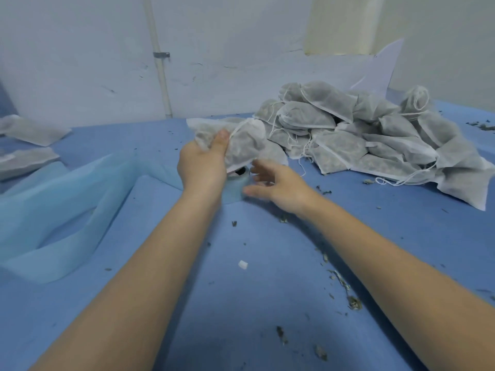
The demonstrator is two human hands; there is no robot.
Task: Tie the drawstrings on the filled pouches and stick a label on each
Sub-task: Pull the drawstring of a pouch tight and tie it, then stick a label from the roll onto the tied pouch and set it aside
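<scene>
My left hand (pixel 203 163) grips a white mesh pouch (pixel 241 141) filled with dried herbs, holding it by its gathered neck above the table. Its drawstring runs across the neck by my thumb. Under the pouch stands a pale blue roll (pixel 235 187), probably label tape, with a dark core. My right hand (pixel 276 183) hovers just right of the roll with fingers spread and relaxed, holding nothing; it is blurred.
A big heap of filled pouches (pixel 375 135) with loose strings lies at the back right. Flat pouches (pixel 29 131) lie at the far left. Folded light blue fabric (pixel 61 218) lies on the left. Herb crumbs (pixel 353 302) are scattered over the blue table cover (pixel 241 303).
</scene>
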